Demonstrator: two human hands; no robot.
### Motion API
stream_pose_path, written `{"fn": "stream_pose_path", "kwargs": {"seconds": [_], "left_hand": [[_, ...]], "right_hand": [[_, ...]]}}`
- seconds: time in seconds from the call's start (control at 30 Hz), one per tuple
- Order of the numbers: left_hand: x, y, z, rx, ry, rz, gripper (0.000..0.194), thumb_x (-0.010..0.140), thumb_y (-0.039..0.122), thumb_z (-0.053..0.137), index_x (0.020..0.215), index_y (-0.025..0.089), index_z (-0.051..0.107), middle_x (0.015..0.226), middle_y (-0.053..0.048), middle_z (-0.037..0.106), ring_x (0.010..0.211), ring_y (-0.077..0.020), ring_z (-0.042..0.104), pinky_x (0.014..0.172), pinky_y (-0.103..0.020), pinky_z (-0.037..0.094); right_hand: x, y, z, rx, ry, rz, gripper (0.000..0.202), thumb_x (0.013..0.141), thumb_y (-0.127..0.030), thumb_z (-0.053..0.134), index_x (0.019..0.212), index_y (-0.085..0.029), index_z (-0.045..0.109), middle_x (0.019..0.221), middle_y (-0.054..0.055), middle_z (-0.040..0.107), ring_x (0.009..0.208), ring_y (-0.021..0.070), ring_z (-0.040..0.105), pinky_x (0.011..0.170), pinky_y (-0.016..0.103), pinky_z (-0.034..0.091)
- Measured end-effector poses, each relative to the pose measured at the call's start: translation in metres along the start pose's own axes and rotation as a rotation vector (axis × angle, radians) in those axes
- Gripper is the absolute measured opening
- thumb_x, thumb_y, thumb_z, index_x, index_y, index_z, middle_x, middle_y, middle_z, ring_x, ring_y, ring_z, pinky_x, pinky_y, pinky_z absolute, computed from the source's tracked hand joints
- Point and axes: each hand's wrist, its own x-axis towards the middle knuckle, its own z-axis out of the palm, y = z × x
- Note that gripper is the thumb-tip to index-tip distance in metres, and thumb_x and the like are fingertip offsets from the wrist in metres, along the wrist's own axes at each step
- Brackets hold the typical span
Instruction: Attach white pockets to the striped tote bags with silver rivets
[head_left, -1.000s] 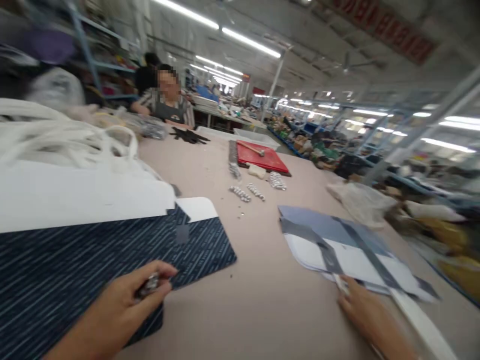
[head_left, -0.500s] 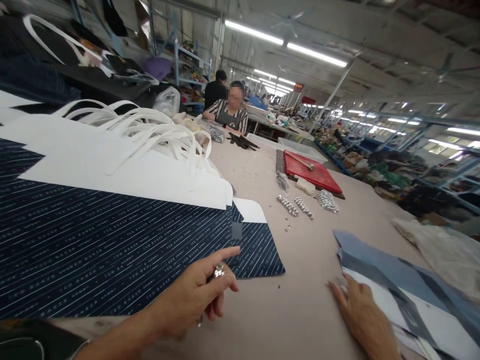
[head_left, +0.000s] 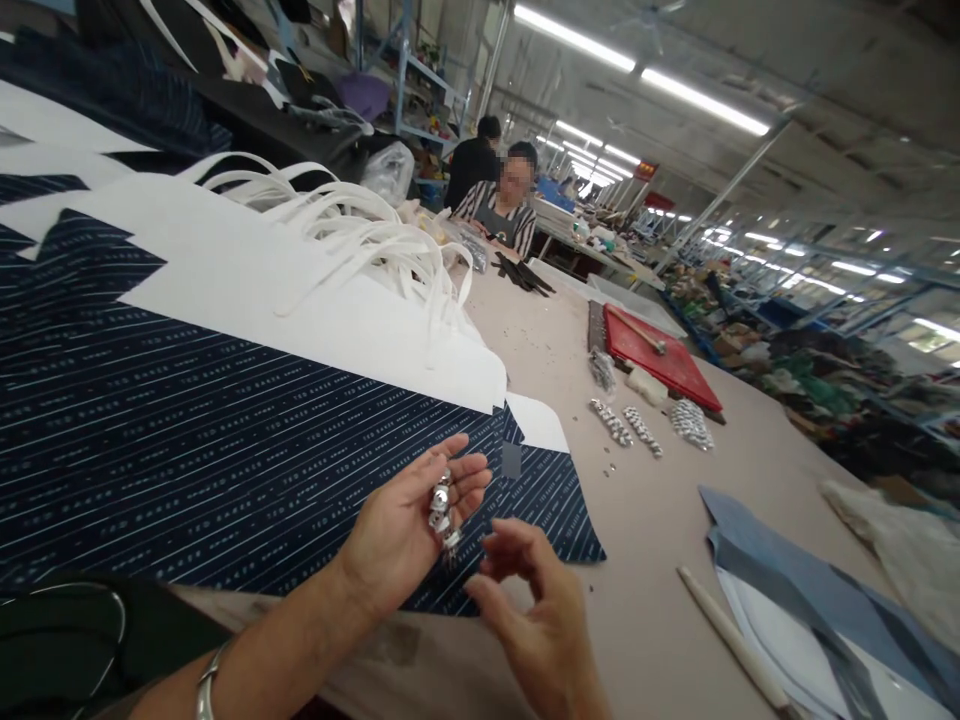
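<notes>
My left hand (head_left: 405,520) is turned palm up with a short stack of shiny metal snap fasteners (head_left: 441,508) lying against its curled fingers. Just to the right, my right hand (head_left: 536,600) has thumb and fingers parted, with nothing visible between them. Under both hands spreads dark navy fabric (head_left: 247,450) with pale diagonal stripes and lettering. A small grey patch (head_left: 511,460) sits near its right end. A pale wooden stick (head_left: 724,630) lies on the table at lower right.
White panels with white strap handles (head_left: 375,240) cover the far left. Further back are a red board (head_left: 660,355) with a hammer (head_left: 651,342) and several bundles of metal fasteners (head_left: 641,430). Blue-grey pieces (head_left: 795,560) lie at right. A person in stripes (head_left: 499,205) sits beyond.
My right hand has left the blue-grey pieces and come beside my left hand; the wooden stick now shows there. My left hand has turned from pointing to palm up, exposing the metal fasteners.
</notes>
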Motion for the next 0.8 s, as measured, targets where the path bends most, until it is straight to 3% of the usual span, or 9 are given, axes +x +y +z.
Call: {"fn": "stream_pose_path", "kwargs": {"seconds": [0.1,0.2,0.4,0.53,0.63,0.7,0.8], "left_hand": [[0.001,0.0,-0.001,-0.042,0.025,0.006,0.029,0.095,0.02,0.043,0.123,0.019,0.051,0.107,-0.006,0.068,0.093,-0.012,0.067,0.089,-0.026,0.053],[0.001,0.001,-0.005,-0.026,0.028,0.002,0.029,0.094,0.021,0.044,0.122,0.019,0.051,0.113,-0.008,0.067,0.096,-0.0133,0.067,0.09,-0.027,0.052],[0.003,0.009,-0.028,0.232,0.022,0.019,0.026,0.086,0.02,0.06,0.112,0.02,0.06,0.105,-0.006,0.069,0.085,-0.0133,0.066,0.076,-0.025,0.055],[0.002,0.017,-0.039,0.629,-0.123,-0.05,0.024,0.077,0.031,0.071,0.093,0.013,0.069,0.081,-0.005,0.07,0.07,-0.0113,0.062,0.066,-0.022,0.052],[0.001,0.019,-0.039,0.85,-0.228,-0.11,0.031,0.075,0.032,0.071,0.1,0.013,0.068,0.08,-0.004,0.07,0.06,-0.0092,0.056,0.053,-0.019,0.046],[0.003,0.015,-0.036,0.9,-0.254,-0.103,0.034,0.077,0.034,0.068,0.105,0.015,0.066,0.085,-0.003,0.067,0.056,-0.0082,0.053,0.045,-0.018,0.042],[0.01,0.008,-0.029,0.921,-0.271,-0.056,0.037,0.081,0.039,0.062,0.111,0.017,0.06,0.08,0.001,0.059,0.058,-0.0101,0.053,0.044,-0.019,0.043]], "right_hand": [[-0.001,-0.012,0.035,0.096,0.021,-0.019,0.035,0.072,-0.02,0.072,0.105,-0.022,0.061,0.093,0.003,0.07,0.076,0.0165,0.067,0.067,0.026,0.057],[0.004,-0.009,0.043,0.119,0.029,-0.016,0.025,0.08,-0.018,0.064,0.104,-0.022,0.062,0.097,0.004,0.07,0.082,0.0163,0.067,0.073,0.027,0.056],[0.017,-0.011,0.028,0.17,-0.009,0.043,0.007,0.083,-0.024,0.065,0.087,-0.02,0.069,0.076,0.002,0.07,0.066,0.0135,0.065,0.062,0.022,0.053],[0.026,-0.011,0.02,0.231,-0.02,0.127,0.009,0.081,-0.027,0.068,0.082,-0.018,0.07,0.066,0.001,0.068,0.057,0.0125,0.061,0.054,0.022,0.05],[0.033,-0.006,0.017,0.297,-0.029,0.175,0.008,0.081,-0.026,0.069,0.08,-0.018,0.07,0.063,0.0,0.067,0.054,0.0123,0.061,0.053,0.022,0.05],[0.037,-0.002,0.014,0.268,-0.015,0.151,0.007,0.081,-0.025,0.067,0.08,-0.019,0.07,0.064,0.0,0.067,0.054,0.0123,0.061,0.053,0.022,0.05],[0.043,0.002,0.007,0.074,0.062,-0.017,0.006,0.081,-0.02,0.066,0.081,-0.019,0.072,0.07,0.001,0.07,0.06,0.0127,0.063,0.058,0.022,0.05]]}}
